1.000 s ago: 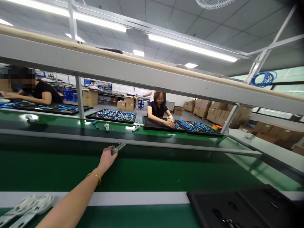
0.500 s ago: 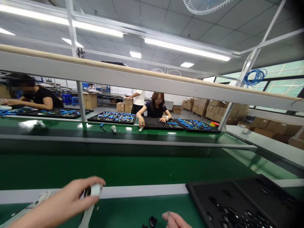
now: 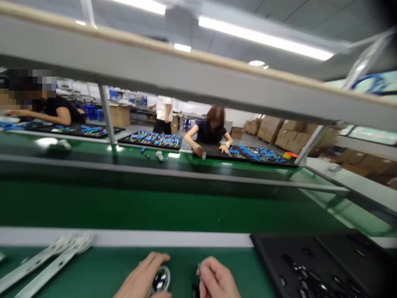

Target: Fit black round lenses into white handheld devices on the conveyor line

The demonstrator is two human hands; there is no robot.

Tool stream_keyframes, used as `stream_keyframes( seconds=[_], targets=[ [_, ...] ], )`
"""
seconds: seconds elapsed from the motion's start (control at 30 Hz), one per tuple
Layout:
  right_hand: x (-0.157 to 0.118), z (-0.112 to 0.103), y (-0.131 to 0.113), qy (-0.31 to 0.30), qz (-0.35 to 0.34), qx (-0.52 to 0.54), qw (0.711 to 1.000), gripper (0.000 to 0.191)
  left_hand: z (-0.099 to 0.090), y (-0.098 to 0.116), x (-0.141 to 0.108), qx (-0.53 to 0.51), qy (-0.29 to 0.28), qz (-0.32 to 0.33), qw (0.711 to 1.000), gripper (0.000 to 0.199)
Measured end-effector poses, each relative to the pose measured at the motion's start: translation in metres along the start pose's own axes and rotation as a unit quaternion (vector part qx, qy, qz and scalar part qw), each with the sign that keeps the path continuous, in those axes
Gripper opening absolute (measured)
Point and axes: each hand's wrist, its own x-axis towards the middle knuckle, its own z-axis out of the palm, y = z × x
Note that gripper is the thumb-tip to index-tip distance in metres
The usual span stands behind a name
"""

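- The left hand [image 3: 139,278] is at 7 o'clock of the view; its fingers are curved around the pale part [image 3: 168,278], the thumb being apart from the forefinger.
- This pale part has a round end with a shiny dark centre.
- The right hand [image 3: 217,279] is at 6 o'clock, near the left one; its fingers are curled and pressed together, but I cannot tell if they pinch something.
- One dark piece [image 3: 195,290] is just beside the right hand, mostly hidden.
- At 8 o'clock, two long pale pieces [image 3: 46,271] lie side by side on the green surface [image 3: 114,260].
- At 4 o'clock, the black tray [image 3: 269,256] bears glossy black pieces [image 3: 322,286].
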Motion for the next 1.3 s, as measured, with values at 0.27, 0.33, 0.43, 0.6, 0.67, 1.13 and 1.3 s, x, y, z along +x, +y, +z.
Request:
stream_keyframes(
  seconds=[0.27,0.33,0.43,0.6,0.67,1.13,1.3],
  targets=[
    [0.004,0.018,-0.03,-0.1,-0.066,-0.351,0.929,0.028,-0.003,0.013,-0.011,0.005,0.001,0.074,0.997,0.047],
    [0.01,0.024,-0.029,-0.107,-0.079,-0.408,0.904,0.025,0.001,0.013,-0.011,0.033,0.009,0.07,0.997,0.044],
    [0.015,0.029,-0.033,-0.11,-0.095,-0.487,0.861,0.025,0.005,0.018,-0.012,0.067,0.021,0.056,0.996,0.038],
    [0.015,0.033,-0.05,-0.118,-0.107,-0.604,0.781,0.028,0.006,0.035,-0.013,0.077,-0.001,0.004,0.997,0.037],
    [0.014,0.033,-0.056,-0.119,-0.104,-0.634,0.757,0.028,0.007,0.04,-0.013,0.079,-0.01,-0.013,0.997,0.042],
    [0.047,0.014,-0.049,-0.219,-0.104,-0.501,0.831,0.025,0.021,0.041,-0.004,0.094,-0.012,-0.022,0.995,0.032],
    [0.046,0.011,-0.045,-0.226,-0.114,-0.472,0.845,0.025,0.023,0.04,-0.005,0.095,0.005,-0.021,0.995,0.032]
  ],
)
